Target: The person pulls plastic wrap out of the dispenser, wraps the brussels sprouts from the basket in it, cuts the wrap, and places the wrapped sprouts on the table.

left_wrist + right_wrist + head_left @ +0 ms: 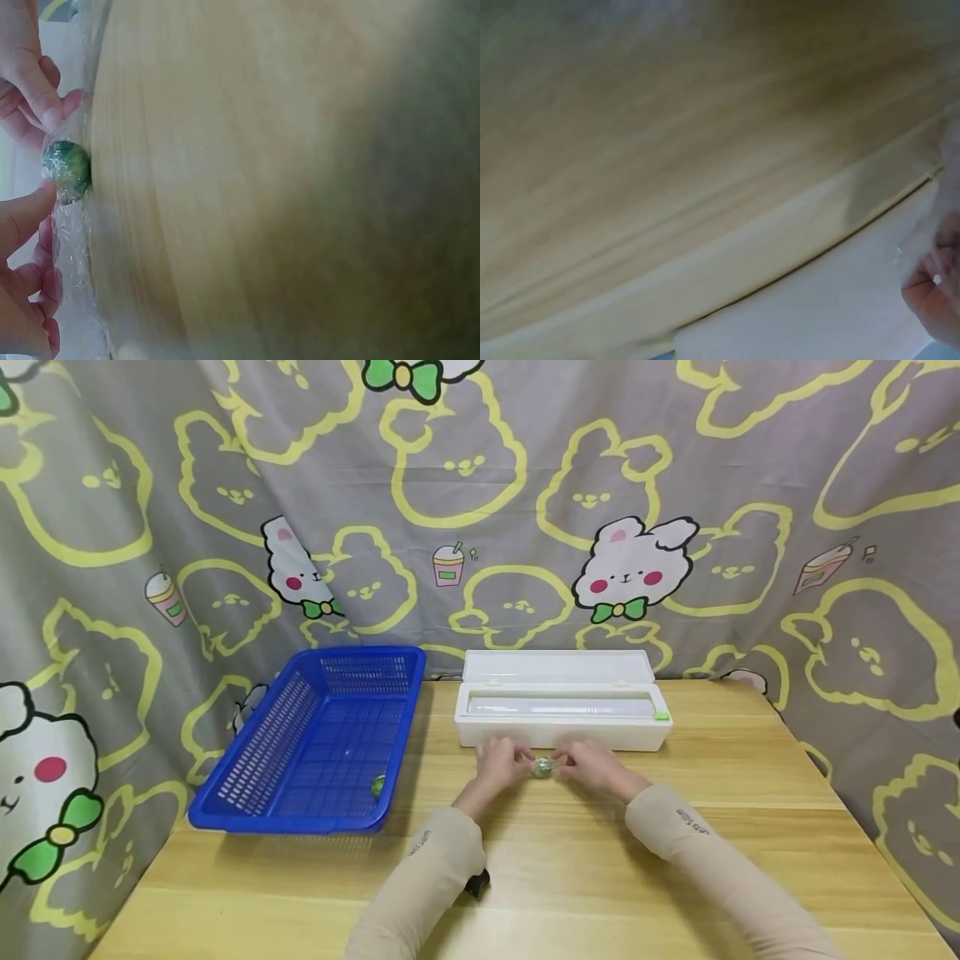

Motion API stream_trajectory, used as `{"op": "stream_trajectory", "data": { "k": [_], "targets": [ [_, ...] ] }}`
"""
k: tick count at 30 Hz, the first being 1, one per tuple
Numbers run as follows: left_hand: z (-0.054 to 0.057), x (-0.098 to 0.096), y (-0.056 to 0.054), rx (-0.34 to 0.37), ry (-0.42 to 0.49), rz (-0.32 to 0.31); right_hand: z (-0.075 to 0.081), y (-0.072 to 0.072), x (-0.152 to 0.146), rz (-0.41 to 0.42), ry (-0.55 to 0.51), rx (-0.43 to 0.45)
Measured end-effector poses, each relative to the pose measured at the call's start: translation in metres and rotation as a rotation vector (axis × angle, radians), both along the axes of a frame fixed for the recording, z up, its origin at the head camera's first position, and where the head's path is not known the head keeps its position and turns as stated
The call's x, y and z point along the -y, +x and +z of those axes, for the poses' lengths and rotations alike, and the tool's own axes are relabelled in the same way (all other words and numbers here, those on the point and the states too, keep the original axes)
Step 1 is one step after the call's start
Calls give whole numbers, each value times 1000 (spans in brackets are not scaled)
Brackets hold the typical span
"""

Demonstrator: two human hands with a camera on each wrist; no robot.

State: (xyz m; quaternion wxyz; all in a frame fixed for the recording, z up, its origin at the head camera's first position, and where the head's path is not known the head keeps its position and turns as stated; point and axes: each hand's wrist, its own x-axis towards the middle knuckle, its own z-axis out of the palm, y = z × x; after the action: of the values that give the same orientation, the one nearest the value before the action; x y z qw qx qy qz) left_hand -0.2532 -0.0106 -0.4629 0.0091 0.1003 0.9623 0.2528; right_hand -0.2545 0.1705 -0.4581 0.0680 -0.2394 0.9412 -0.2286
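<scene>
plastic film (73, 259) covers one green ball (69, 166), pinched by two hands (501, 763) (594, 766).

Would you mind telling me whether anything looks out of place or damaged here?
One small black object beside the left sleeve looks odd: it is partly hidden, so I cannot tell what it is. Otherwise nothing stands out; the film-covered green fruit shows no visible damage.
</scene>
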Motion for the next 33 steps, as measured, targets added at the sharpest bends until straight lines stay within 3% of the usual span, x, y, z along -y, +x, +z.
{"op": "stream_trajectory", "data": {
  "k": [9, 17, 26, 33],
  "targets": [
    [0, -2, 2, 12, 1, -3, -7, 1, 6, -17, -22, -7],
    [0, -2, 3, 11, -36, -49, -7, 5, 9, -18, -8, -18],
    [2, 0, 5, 23, -45, -160, -2, 16, 11, -22, 77, -4],
    [1, 5, 6, 52, 28, -262, -2, 27, 7, -17, 25, 40]
  ]
}}
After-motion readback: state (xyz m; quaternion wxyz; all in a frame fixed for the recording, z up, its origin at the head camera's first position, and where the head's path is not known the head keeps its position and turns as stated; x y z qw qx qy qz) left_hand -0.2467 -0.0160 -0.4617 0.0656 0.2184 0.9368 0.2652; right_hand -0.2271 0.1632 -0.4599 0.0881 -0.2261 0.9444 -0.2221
